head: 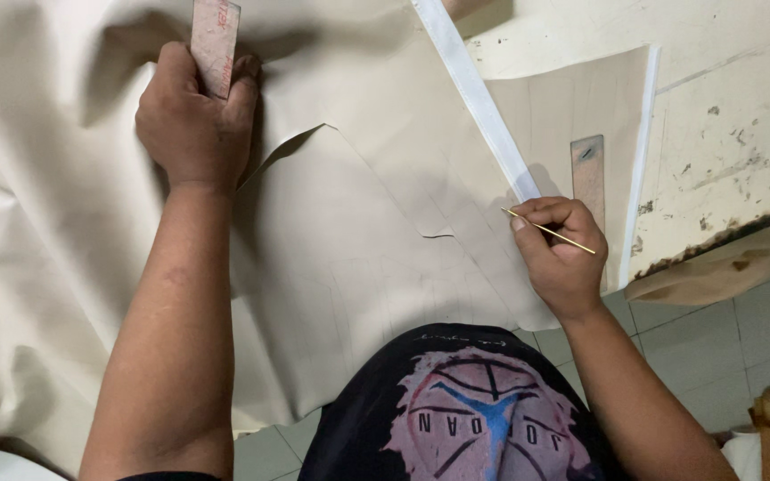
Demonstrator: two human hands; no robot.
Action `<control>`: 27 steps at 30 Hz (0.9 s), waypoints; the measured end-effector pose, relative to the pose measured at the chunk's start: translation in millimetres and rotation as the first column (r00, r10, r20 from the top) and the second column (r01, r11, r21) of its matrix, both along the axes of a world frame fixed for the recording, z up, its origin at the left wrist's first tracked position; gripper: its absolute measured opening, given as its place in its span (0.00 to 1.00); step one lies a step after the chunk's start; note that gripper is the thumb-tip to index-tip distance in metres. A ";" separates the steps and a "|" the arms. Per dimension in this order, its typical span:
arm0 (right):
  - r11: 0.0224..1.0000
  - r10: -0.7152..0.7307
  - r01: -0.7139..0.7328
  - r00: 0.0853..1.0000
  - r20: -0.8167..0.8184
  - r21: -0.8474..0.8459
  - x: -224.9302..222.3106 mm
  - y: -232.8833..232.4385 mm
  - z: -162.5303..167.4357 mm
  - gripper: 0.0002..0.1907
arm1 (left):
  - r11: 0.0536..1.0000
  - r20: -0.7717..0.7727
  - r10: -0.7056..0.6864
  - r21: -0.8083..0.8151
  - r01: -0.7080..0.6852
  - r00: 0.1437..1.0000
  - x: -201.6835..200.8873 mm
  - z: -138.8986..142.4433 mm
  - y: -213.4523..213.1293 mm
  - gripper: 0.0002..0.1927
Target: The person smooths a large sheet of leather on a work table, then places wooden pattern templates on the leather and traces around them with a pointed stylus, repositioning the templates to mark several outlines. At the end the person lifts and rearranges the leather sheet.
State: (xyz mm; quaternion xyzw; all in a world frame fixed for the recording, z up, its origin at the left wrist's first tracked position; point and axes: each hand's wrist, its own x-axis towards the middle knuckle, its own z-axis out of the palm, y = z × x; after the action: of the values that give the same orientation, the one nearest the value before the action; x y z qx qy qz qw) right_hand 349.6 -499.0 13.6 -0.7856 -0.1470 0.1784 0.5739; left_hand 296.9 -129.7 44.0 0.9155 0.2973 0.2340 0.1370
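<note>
two hands work on one big sheet of beige material (349, 240) that covers most of the table, its cut edge curling up near the middle. the right hand (559, 254) is closed in a pinch on a thin yellow stick (550, 232), slim like a pencil or scribing tool, whose tip rests on the sheet right at the near end of a long white ruler (479, 98). the ruler runs from that hand toward 11 o'clock — flat on the sheet. the left hand (191, 125), at 10 o'clock from the sheet's middle, is curled shut round a flat pinkish strip (216, 40) with red print, holding it upright against the material.

just at 1 o'clock of the right hand lies a small brownish rectangular tag (588, 169) on a paler panel of the sheet. beyond that, at 2 o'clock, shows the worn cream tabletop (724, 107) with chipped paint, and at 4 o'clock — grey floor tiles (724, 347). a black printed t-shirt (483, 410) fills the bottom at 6 o'clock.
</note>
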 end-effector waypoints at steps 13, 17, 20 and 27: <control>0.999 -0.035 0.033 0.986 -0.166 -0.016 10.8 3.6 3.3 0.10 | 1.000 0.006 -0.021 0.000 0.021 1.000 -1.2 1.9 2.0 0.24; 0.998 0.011 0.008 0.953 -0.302 0.062 25.5 0.6 5.5 0.08 | 0.999 0.003 -0.047 0.008 0.047 0.999 3.3 1.2 2.2 0.20; 0.999 0.015 0.002 0.933 -0.361 0.045 31.7 -2.1 8.1 0.08 | 0.995 0.034 -0.098 0.032 0.097 0.995 2.5 1.0 1.6 0.21; 0.994 0.009 0.039 0.903 -0.429 0.103 36.3 0.8 9.7 0.08 | 0.992 0.040 -0.121 -0.016 0.121 0.992 1.6 0.5 3.4 0.21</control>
State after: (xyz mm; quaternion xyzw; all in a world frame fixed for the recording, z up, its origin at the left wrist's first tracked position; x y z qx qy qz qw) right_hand 385.9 -498.2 23.3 -0.6958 -0.0210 0.3339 0.6356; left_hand 298.5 -126.3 44.5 0.9258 0.2407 0.2402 0.1649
